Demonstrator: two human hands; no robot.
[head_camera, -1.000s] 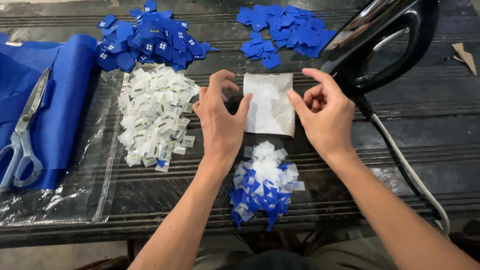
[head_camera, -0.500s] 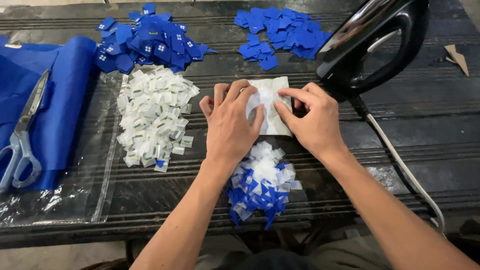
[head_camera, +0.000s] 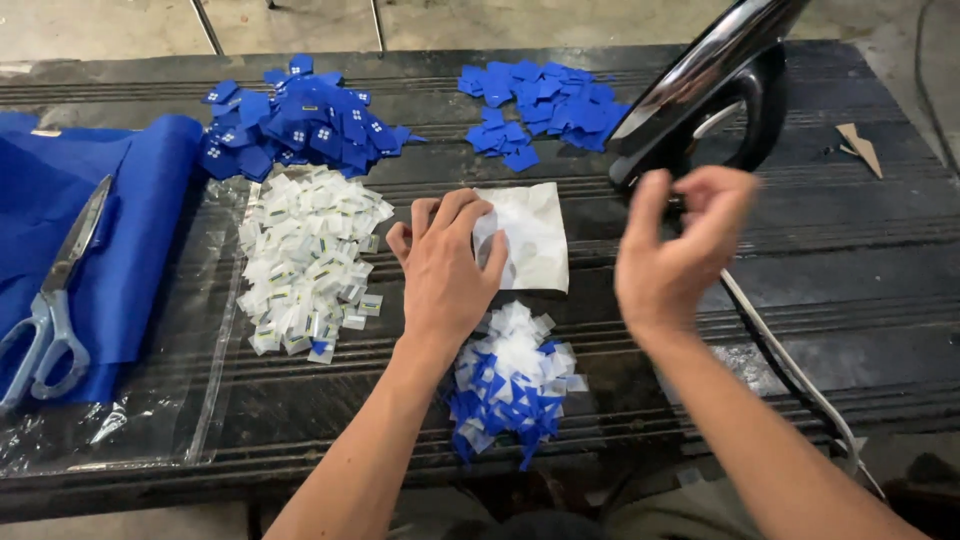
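Left hand (head_camera: 445, 270) spread flat on white sheet (head_camera: 535, 245), right hand (head_camera: 680, 250) loosely curled, empty, by black iron (head_camera: 715, 95)

A: Any labels or packaging here?

B: Plenty. A heap of small white labels (head_camera: 305, 262) lies on a clear plastic bag (head_camera: 150, 400) at the counter's left. Behind it sit blue squares carrying white labels (head_camera: 290, 125); plain blue squares (head_camera: 540, 105) lie further right.

A: And nearer?

B: A white rectangular sheet (head_camera: 530, 240) under the left hand (head_camera: 445, 270), then a mixed pile of white and blue pieces (head_camera: 510, 385) at the near edge.
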